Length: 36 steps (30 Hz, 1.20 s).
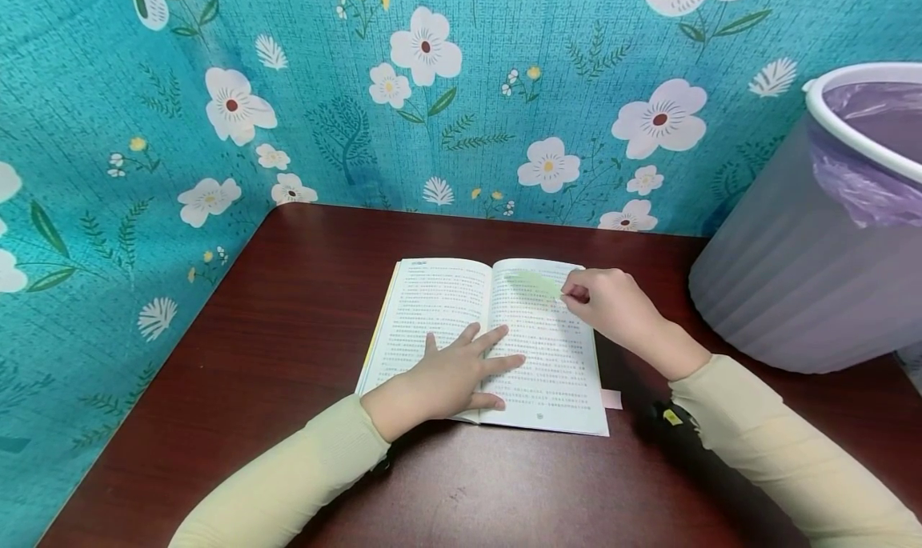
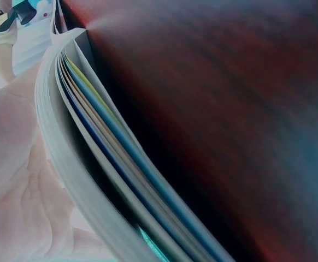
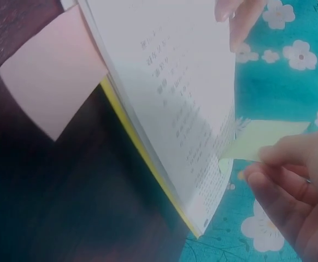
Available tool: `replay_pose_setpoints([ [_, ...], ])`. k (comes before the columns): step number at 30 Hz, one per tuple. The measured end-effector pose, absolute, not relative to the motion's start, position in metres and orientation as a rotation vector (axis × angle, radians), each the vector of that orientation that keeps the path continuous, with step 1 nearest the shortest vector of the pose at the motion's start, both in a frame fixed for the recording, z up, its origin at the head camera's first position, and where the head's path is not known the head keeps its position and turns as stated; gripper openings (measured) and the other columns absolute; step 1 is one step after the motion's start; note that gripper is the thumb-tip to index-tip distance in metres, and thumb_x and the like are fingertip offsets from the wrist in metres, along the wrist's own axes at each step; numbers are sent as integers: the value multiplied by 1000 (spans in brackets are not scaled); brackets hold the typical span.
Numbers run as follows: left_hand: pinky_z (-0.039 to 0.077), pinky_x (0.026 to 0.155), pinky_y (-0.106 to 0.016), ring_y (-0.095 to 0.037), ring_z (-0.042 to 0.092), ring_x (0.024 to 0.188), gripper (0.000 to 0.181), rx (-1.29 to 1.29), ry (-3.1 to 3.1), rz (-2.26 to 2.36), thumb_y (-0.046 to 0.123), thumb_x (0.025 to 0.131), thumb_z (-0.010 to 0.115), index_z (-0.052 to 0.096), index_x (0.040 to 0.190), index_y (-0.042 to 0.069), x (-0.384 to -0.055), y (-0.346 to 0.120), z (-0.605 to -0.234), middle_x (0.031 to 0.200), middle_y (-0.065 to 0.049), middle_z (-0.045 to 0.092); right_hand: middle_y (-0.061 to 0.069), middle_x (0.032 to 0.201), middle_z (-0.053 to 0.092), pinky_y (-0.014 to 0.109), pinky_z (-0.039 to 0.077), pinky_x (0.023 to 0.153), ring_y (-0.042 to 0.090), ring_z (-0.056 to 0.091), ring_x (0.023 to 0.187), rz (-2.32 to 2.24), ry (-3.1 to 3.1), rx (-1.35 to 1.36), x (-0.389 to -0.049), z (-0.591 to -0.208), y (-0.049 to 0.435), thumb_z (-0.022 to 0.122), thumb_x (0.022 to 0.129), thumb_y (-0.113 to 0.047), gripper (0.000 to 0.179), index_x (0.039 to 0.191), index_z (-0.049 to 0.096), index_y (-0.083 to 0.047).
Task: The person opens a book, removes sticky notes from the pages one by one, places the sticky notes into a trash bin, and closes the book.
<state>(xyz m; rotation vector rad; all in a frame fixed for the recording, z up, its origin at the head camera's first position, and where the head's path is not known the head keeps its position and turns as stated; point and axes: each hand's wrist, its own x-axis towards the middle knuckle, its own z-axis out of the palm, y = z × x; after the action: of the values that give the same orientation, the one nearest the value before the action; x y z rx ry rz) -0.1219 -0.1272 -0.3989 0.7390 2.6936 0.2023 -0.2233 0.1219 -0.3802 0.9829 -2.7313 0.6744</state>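
Observation:
An open book [image 1: 439, 308] with printed text lies on the dark wooden table. Across its lower middle, near the spine, my left hand [image 1: 454, 372] rests with fingers spread over the pages. At the upper part of the right page, my right hand [image 1: 605, 296] pinches a pale green sticky note [image 3: 268, 139] between thumb and finger. One end of that note touches the page and the rest bends up from it. A pink sticky note [image 1: 611, 399] sticks out from the book's lower right edge. The left wrist view shows the page edges [image 2: 93, 131] beside the palm.
A grey bin [image 1: 785, 252] with a purple liner stands at the right of the table [image 1: 288, 308]. Blue floral cloth [image 1: 475, 92] covers the wall behind and on the left.

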Motion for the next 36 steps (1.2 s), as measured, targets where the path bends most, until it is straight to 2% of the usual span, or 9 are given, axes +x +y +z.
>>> replay_pose_setpoints([
  [9,27,101,-82,-34,20,154,67,729,2692,212,54,97,63,39,158,43,-121,-127,-398,171,4,16,5,74,65,31,44,57,18,52,63,667,-2720,906,-223,-377,137,78,84,5,10,87,72,-3],
  [19,26,102,-82,-34,19,154,66,727,2691,234,52,97,64,40,158,41,-121,-127,-396,171,4,16,5,78,69,33,45,58,18,55,65,687,-2752,802,-220,-371,154,78,88,-2,7,93,75,-5],
  [27,26,101,-82,-35,21,154,65,735,2692,249,52,97,64,41,157,40,-122,-128,-398,170,3,18,4,82,71,38,50,64,18,62,71,717,-2736,799,-218,-368,162,78,90,-6,8,97,77,-4],
  [36,26,101,-82,-36,21,154,66,741,2685,259,52,97,64,41,157,40,-122,-128,-397,170,2,19,4,82,73,32,50,59,15,60,67,695,-2674,829,-216,-362,169,79,88,-3,11,100,79,-4],
])
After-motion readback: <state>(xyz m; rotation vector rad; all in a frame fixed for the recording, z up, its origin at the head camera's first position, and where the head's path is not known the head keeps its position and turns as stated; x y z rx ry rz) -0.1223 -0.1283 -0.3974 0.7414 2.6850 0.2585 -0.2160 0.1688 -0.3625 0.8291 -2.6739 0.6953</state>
